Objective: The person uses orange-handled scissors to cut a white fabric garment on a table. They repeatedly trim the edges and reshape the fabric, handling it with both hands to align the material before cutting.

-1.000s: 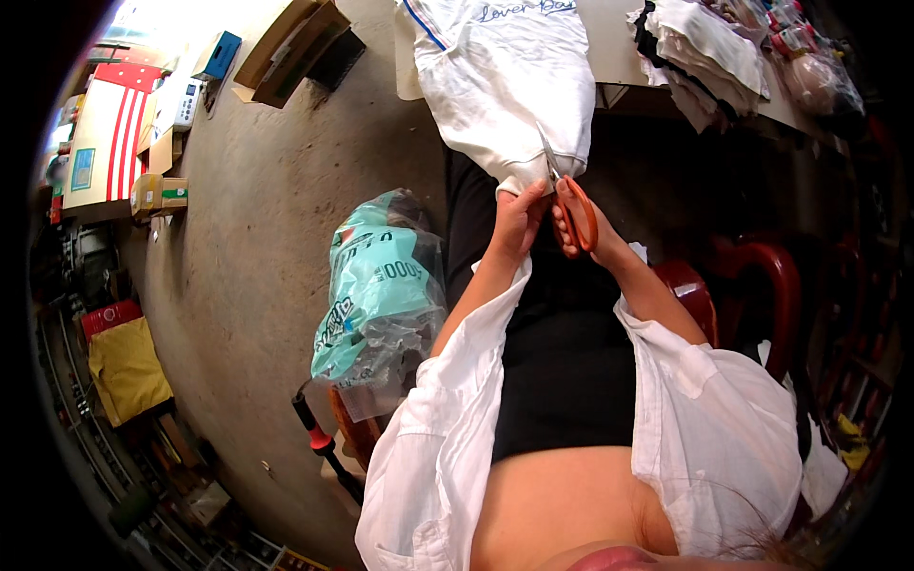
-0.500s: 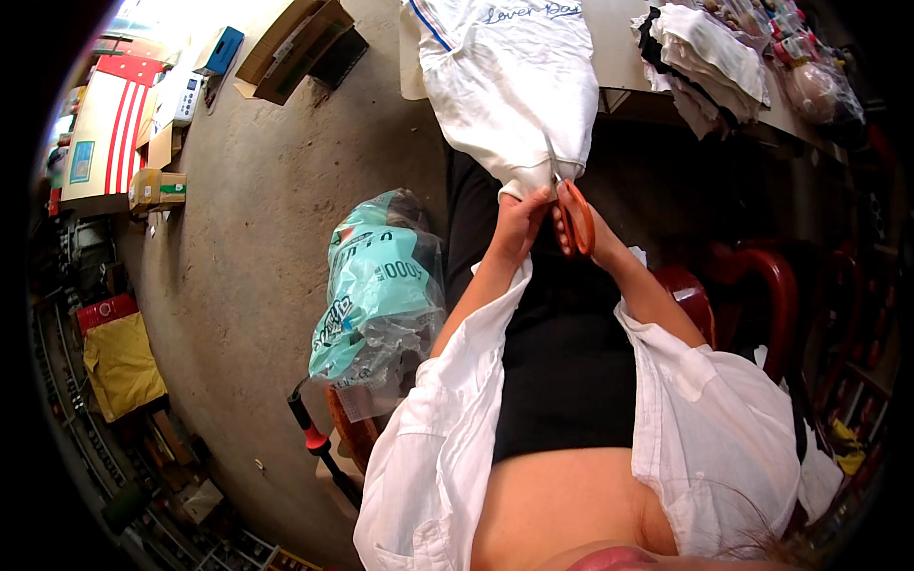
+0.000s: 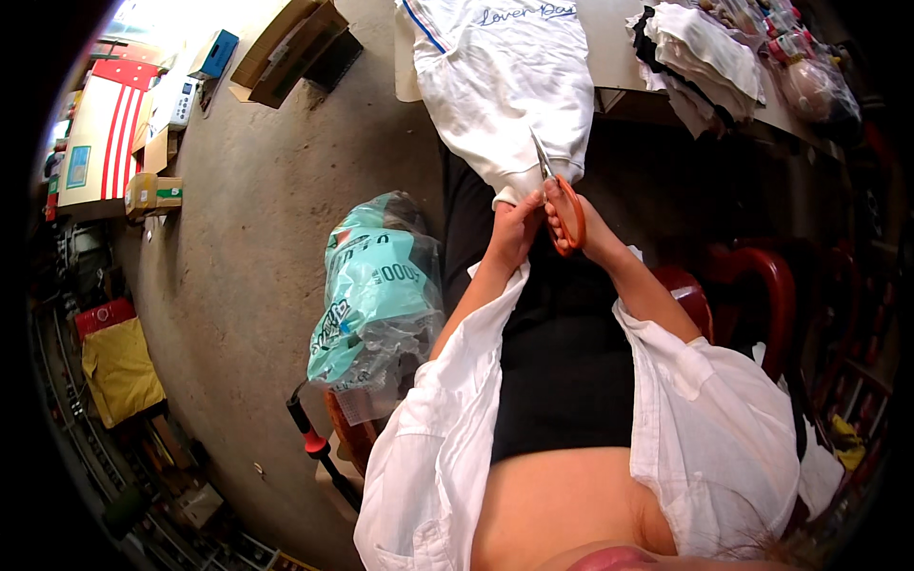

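Note:
A white garment (image 3: 505, 86) with blue trim hangs over the front edge of a table (image 3: 609, 48) toward my lap. My left hand (image 3: 514, 228) pinches its lower hem. My right hand (image 3: 586, 224) grips orange-handled scissors (image 3: 562, 205), their blades pointing up into the cloth just above the hem. Both hands sit close together, almost touching.
A teal and clear plastic bag (image 3: 376, 295) stands on the concrete floor to my left. Folded clothes (image 3: 705, 52) lie on the table's right part. Cardboard boxes (image 3: 286, 43) sit far left, a yellow bag (image 3: 119, 366) at the left edge, a red chair (image 3: 762, 285) on my right.
The scissors' blades have pushed a little further up into the garment. My hands have stayed in about the same place.

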The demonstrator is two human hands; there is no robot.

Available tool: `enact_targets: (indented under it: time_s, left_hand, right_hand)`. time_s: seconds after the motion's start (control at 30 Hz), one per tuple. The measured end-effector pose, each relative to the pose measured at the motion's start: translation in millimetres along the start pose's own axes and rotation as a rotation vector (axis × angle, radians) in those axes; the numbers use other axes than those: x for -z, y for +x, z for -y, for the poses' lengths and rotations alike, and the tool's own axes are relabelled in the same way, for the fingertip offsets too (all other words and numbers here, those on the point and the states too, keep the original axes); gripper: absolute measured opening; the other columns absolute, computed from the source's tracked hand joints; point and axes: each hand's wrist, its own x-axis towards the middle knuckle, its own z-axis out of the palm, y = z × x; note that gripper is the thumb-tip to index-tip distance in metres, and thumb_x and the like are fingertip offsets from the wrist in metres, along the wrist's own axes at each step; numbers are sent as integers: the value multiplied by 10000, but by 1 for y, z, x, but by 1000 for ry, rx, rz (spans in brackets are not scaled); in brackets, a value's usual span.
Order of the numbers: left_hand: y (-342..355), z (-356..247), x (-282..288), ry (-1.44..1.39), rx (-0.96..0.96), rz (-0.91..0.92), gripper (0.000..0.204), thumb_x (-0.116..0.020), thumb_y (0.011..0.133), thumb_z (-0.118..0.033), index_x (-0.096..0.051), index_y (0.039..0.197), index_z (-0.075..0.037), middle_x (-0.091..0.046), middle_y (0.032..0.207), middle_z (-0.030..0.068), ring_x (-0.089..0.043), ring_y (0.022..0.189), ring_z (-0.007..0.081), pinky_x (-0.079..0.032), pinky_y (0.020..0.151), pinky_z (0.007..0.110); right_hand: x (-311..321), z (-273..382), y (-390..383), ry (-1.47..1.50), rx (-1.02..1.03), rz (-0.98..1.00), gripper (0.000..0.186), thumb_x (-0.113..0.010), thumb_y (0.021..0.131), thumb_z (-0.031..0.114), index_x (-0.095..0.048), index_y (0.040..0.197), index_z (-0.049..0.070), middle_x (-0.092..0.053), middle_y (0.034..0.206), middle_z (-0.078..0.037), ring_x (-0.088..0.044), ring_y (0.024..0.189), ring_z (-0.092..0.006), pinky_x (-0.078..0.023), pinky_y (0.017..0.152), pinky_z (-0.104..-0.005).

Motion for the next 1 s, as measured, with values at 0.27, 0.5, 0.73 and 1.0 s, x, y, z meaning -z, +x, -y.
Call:
enact_targets:
  time_s: [0.27, 0.5, 0.73, 1.0]
  left_hand:
    - [5, -5, -15, 5, -142, -282, 268, -534, 890, -97, -482, 1131, 9, -593, 1034, 63, -598, 885, 192, -493, 770, 340]
    - [12, 8, 26, -195, 68, 37, 207, -463, 800, -83, -547, 955, 26, -609, 817, 118, -605, 711, 227, -497, 663, 331]
    - [7, 2, 3, -129, -7, -128, 205, -483, 750, -41, -543, 937, 17, -605, 871, 88, -601, 806, 207, -477, 754, 295]
    - [5, -3, -1, -14, 10, 20, 378, -493, 694, -24, -542, 1065, 29, -622, 947, 92, -615, 844, 204, -466, 820, 298]
  right_hand:
    - [3, 4, 2, 33, -57, 31, 452, -495, 878, 549, -472, 755, 114, -423, 588, 38, -407, 435, -65, -350, 396, -195]
    - [-5, 7, 13, 112, -61, -33, 527, -480, 837, 632, -465, 758, 112, -396, 583, 34, -408, 436, -72, -357, 386, -207]
    - [-1, 19, 13, -13, -31, -49, 539, -501, 817, 645, -449, 707, 120, -398, 557, 40, -386, 392, -68, -341, 357, -198]
    - [4, 19, 21, -46, 32, -82, 547, -497, 817, 647, -459, 717, 111, -408, 563, 45, -406, 417, -62, -354, 380, -195]
